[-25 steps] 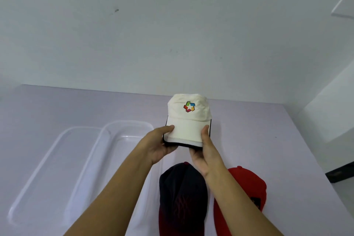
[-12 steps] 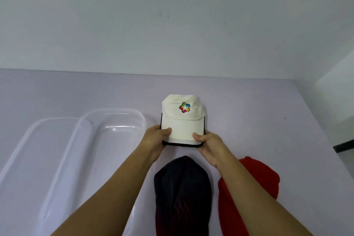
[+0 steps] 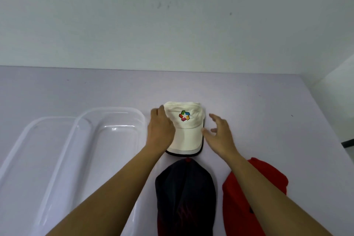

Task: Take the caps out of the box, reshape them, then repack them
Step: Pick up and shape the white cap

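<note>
A cream cap [image 3: 186, 130] with a multicoloured logo lies on the pale table, its brim toward me. My left hand [image 3: 160, 130] rests flat against the cap's left side, touching the crown. My right hand [image 3: 220, 134] hovers at the cap's right edge with fingers spread, holding nothing. Nearer to me lie a dark navy cap [image 3: 184, 195] and, to its right, a red cap [image 3: 247, 197] partly hidden by my right forearm. The clear plastic box [image 3: 115, 120] stands empty to the left of the cream cap.
A second clear plastic piece, perhaps the lid [image 3: 38, 140], lies left of the box. The white wall rises behind the table's far edge [image 3: 172, 70]. The table's right edge [image 3: 325, 120] runs diagonally at the right.
The cream cap has gone from held up by its brim to lying on the table. Both hands have left the brim and moved to the cap's sides.
</note>
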`<state>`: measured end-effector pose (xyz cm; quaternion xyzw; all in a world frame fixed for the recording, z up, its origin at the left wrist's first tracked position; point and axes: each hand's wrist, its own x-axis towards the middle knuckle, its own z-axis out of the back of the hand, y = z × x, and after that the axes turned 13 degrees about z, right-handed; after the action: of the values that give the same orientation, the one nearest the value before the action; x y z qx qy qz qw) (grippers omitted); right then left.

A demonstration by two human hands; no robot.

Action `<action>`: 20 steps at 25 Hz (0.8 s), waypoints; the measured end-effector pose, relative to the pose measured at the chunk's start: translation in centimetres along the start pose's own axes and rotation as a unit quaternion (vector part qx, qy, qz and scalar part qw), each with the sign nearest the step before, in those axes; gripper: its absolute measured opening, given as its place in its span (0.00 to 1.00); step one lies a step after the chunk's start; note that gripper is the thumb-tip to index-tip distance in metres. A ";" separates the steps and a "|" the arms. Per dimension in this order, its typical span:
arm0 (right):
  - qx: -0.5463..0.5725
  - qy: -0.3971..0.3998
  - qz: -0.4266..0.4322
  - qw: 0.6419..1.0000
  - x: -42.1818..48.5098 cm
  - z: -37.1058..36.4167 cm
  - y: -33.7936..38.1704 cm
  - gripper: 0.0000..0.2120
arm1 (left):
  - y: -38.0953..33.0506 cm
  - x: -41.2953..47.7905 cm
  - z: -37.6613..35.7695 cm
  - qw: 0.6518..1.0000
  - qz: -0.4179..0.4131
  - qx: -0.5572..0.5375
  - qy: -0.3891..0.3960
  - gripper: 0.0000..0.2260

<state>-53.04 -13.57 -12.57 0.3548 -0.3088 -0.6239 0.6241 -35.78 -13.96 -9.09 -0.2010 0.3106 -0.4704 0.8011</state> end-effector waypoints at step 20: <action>-0.201 0.097 0.128 0.966 6.3 0.8 3.0 0.17 | -0.6 6.4 1.5 0.981 -0.151 0.107 0.052 0.14</action>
<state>-51.82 -20.04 -9.99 0.2385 -0.1583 -0.5503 0.7844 -32.81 -19.77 -9.62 -0.1345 0.2657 -0.6262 0.7205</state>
